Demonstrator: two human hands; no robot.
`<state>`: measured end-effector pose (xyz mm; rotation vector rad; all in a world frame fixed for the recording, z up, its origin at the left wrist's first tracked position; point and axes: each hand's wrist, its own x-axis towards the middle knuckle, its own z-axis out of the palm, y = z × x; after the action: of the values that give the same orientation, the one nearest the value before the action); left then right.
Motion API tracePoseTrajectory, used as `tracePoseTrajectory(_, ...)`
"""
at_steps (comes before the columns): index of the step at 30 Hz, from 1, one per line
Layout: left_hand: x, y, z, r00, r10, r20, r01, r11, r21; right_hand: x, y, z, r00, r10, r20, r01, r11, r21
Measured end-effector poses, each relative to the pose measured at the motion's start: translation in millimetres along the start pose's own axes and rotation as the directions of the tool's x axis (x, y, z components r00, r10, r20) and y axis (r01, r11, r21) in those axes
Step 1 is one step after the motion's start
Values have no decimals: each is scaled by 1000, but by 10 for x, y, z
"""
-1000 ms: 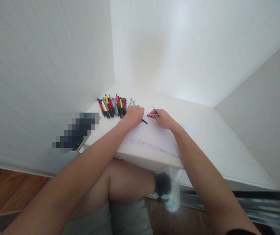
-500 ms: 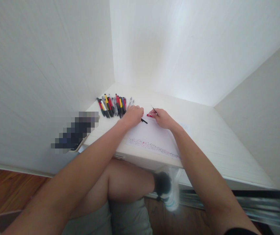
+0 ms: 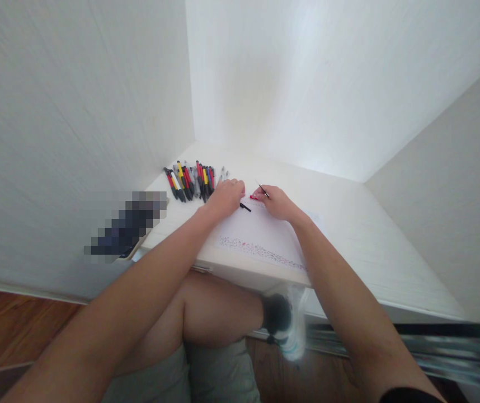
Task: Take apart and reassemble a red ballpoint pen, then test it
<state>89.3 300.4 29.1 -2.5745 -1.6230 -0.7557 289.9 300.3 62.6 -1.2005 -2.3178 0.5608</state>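
A sheet of white paper [image 3: 260, 228] lies on the desk, with a band of small dark and red marks along its near edge. My right hand [image 3: 278, 202] is closed around a slim pen [image 3: 262, 189], whose dark upper end sticks out above the fingers. Close to those fingertips is a small red patch or object [image 3: 254, 197], too small to name. My left hand [image 3: 228, 197] rests at the paper's upper left, its fingers curled in and their tips hidden. A black pen cap [image 3: 245, 207] lies beside it on the paper, one end near the hand.
Many pens [image 3: 189, 182] with red, yellow, white and clear barrels are spread left of my left hand. A blurred-out dark object [image 3: 126, 226] stands at the desk's left edge. White panels [image 3: 265, 84] enclose the desk [image 3: 374, 252] at the back and sides.
The whole view has shifted slightly. Both hands keep nearly the same places over the paper, and the pen stays in my right hand at almost the same tilt.
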Motion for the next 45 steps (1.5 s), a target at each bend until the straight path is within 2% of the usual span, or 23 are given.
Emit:
tracePoseTrajectory(4,16,12,-14,995,-15,-99,-8,973,-229,3,-37,-4,1000,9,-3,-8,1000,30)
tracePoseTrajectory(7,-15,65,-75,989,-78,-126,23,921,-390,7,-50,-1,1000,15,-19,-14,999,29)
tracePoseTrajectory(11,-74,180,-196,968,-233,-95,118,753,-647,8,-36,6,999,-7,-36,8,999,49)
tracePoseTrajectory(14,-101,231,-256,953,-301,-41,170,640,-749,7,-24,9,999,-21,-39,25,995,94)
tracePoseTrajectory(16,-110,233,-267,950,-312,-30,180,622,-762,7,-24,9,999,-27,-44,32,993,116)
tracePoseTrajectory(28,-137,199,-234,956,-287,-61,159,681,-715,24,21,23,992,11,-124,11,984,177)
tracePoseTrajectory(34,-129,169,-194,961,-261,-93,130,721,-680,27,29,24,994,11,-111,11,979,203)
tracePoseTrajectory(45,-113,134,-160,970,-219,-104,99,750,-654,-11,-89,2,994,98,-45,-80,953,293)
